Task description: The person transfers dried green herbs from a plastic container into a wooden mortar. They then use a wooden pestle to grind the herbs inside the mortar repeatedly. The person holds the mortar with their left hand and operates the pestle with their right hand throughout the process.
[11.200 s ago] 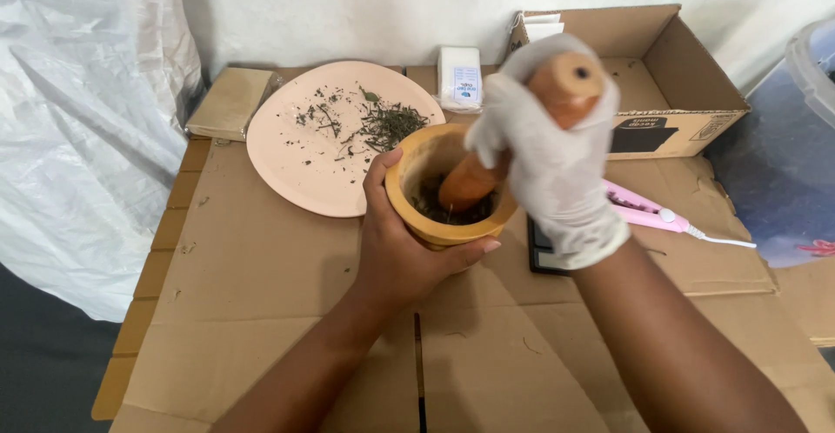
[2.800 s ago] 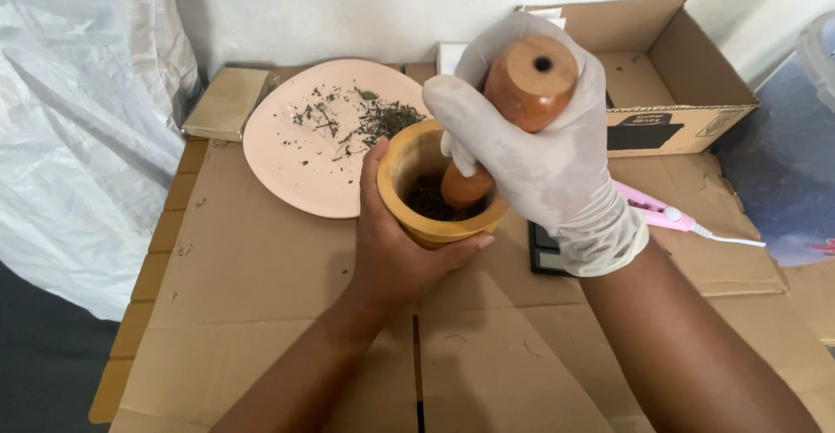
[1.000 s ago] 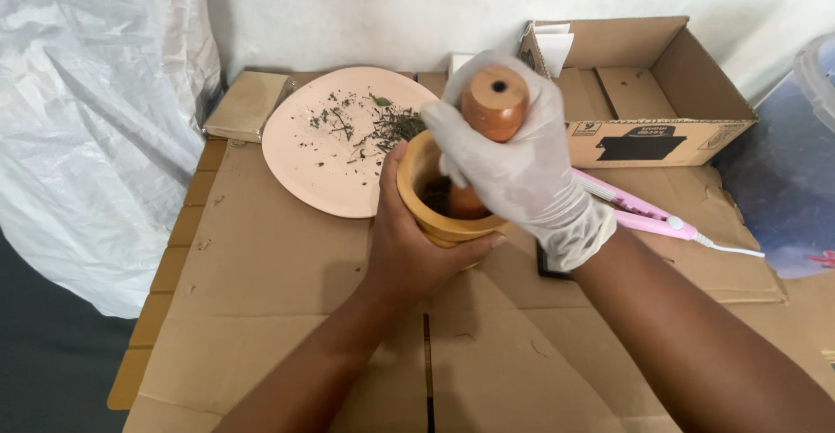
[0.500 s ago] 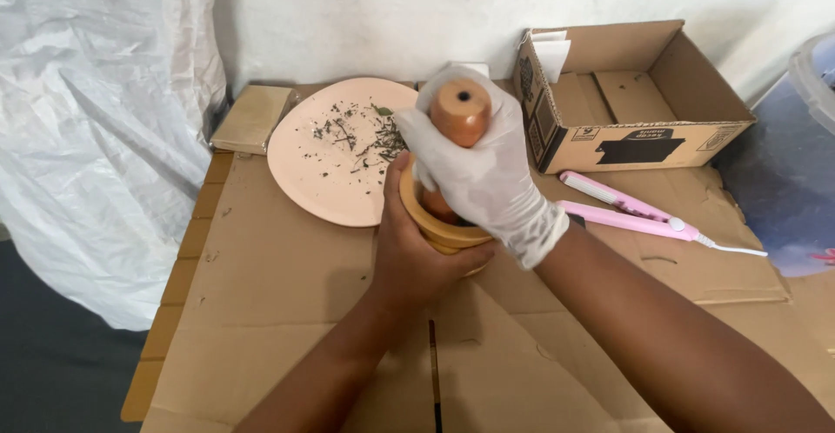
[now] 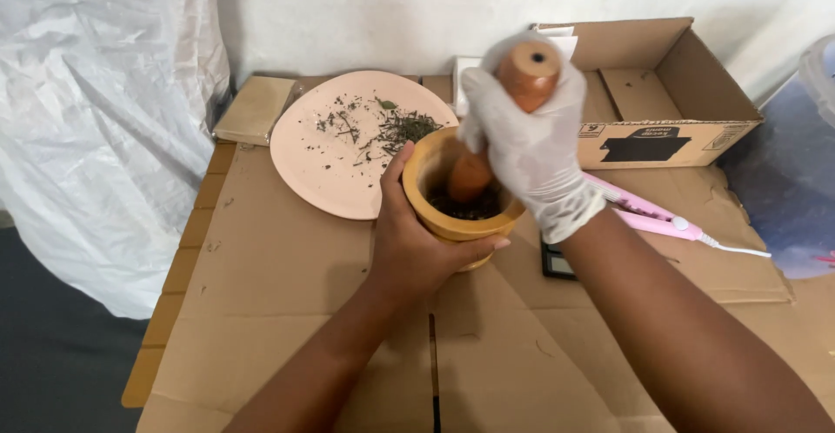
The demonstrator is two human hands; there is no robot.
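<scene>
Surface: flattened cardboard (image 5: 287,311) laid as a work top against a pale wall; crumpled white plastic sheeting (image 5: 96,120) hangs to the far side of your bare hand.

Mortar: the wooden mortar (image 5: 457,211) sits on the cardboard, dark ground herb in its bowl, its rim just beside the pink plate.

Left hand: your bare left hand (image 5: 417,242) is wrapped around the mortar's near wall, thumb along the front, fingers curled round the side. The hold looks firm.

Right hand: your gloved right hand (image 5: 531,150) is closed around the wooden pestle (image 5: 504,116); the tip is down in the bowl, the shaft tilted away from you.

Beside the grip: the pink plate (image 5: 348,150) with loose dried herb lies just beyond your left fingers. An open cardboard box (image 5: 661,94) stands beyond the gloved hand, and a pink corded tool (image 5: 648,216) and a small dark device (image 5: 557,263) lie just under your right wrist.

Risk 1: the cardboard is seamed and soft; a hard downward stroke could tip the mortar if your left hand slackens.

Risk 2: the tilted pestle could flick herb over the rim, or ride up the wall.

Risk 3: your right forearm passes over the cord; a wide stroke could snag it.

Risk 4: nudging the mortar sideways could knock the plate and scatter the herb.
</scene>
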